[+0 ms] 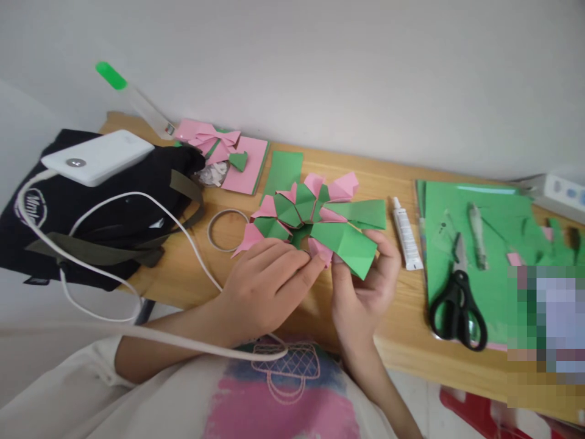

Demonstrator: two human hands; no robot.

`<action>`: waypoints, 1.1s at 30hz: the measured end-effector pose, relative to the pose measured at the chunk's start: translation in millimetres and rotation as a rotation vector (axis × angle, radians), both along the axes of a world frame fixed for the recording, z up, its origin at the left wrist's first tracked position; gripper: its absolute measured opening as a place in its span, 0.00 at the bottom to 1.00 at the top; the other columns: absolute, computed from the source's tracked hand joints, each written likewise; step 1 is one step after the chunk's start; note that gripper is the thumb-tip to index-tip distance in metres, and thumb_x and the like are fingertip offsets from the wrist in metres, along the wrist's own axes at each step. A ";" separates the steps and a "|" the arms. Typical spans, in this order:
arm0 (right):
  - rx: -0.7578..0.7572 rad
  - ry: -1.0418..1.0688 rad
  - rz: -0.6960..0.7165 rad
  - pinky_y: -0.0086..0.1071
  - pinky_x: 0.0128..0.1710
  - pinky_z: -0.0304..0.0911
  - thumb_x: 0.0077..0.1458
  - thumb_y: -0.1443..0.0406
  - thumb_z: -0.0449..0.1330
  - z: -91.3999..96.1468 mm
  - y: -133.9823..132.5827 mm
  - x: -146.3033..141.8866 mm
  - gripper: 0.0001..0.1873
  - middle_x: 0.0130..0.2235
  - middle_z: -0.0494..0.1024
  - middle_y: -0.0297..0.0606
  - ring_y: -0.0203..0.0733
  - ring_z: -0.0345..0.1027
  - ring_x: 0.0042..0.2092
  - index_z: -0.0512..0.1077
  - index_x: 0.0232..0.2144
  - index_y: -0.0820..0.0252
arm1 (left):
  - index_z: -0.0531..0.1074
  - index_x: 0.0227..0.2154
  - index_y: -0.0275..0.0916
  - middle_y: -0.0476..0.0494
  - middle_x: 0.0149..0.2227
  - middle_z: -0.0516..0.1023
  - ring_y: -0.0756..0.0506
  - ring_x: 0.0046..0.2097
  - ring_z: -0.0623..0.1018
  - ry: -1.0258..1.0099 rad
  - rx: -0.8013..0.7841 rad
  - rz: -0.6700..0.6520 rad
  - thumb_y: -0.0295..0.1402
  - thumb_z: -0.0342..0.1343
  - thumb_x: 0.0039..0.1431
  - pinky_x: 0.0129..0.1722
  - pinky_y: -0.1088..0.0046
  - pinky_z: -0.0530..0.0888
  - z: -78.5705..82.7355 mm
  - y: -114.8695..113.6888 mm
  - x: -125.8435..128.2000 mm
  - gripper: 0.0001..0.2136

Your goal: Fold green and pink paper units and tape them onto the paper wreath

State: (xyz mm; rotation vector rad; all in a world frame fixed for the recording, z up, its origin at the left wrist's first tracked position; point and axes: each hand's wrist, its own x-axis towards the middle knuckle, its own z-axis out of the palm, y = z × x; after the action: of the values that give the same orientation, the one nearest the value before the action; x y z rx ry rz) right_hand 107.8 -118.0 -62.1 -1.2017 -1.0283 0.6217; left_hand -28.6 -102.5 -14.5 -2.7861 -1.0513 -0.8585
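A pink and green folded paper wreath (315, 222) made of several joined units is held just above the wooden table (192, 274). My left hand (265, 286) pinches its near edge with fingers pressed together on a pink tip. Gripping the green unit at the wreath's right side from below is my right hand (363, 286), thumb up against the paper.
A glue tube (406, 235) lies right of the wreath. Black scissors (459, 302) rest on green paper sheets (484, 244). A ring (227, 230), more folded pieces on pink paper (228, 155), a black bag (105, 201), a white power bank (98, 157) and its cable (137, 198) are at left.
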 end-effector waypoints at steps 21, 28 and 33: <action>0.004 0.001 -0.008 0.31 0.39 0.69 0.49 0.75 0.59 1.2 -5.3 -1.0 0.23 0.44 0.71 0.34 0.36 0.70 0.41 0.66 0.47 0.52 | 0.72 0.41 0.34 0.48 0.30 0.78 0.48 0.33 0.77 -0.044 0.002 0.107 0.23 0.52 0.63 0.35 0.70 0.73 -4.3 -2.8 8.8 0.06; 0.002 -0.015 -0.030 0.31 0.40 0.70 0.48 0.75 0.60 -2.2 -9.0 -2.2 0.24 0.45 0.71 0.36 0.37 0.71 0.43 0.66 0.48 0.53 | 0.72 0.40 0.31 0.44 0.30 0.79 0.47 0.33 0.77 -0.005 -0.021 0.089 0.22 0.54 0.61 0.35 0.69 0.73 -2.0 -3.2 8.8 0.06; -0.007 -0.001 -0.039 0.33 0.43 0.70 0.48 0.76 0.60 -4.2 -10.8 -1.5 0.26 0.46 0.71 0.36 0.37 0.71 0.45 0.67 0.49 0.53 | 0.72 0.40 0.33 0.45 0.31 0.79 0.47 0.33 0.77 0.009 -0.040 0.101 0.23 0.53 0.62 0.35 0.69 0.74 0.5 -4.1 8.4 0.05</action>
State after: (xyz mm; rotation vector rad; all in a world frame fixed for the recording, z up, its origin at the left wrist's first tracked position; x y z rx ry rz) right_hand 106.4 -128.8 -66.4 -1.2256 -1.0017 0.5942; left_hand -20.2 -106.6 -14.0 -2.7379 -1.2096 -0.8220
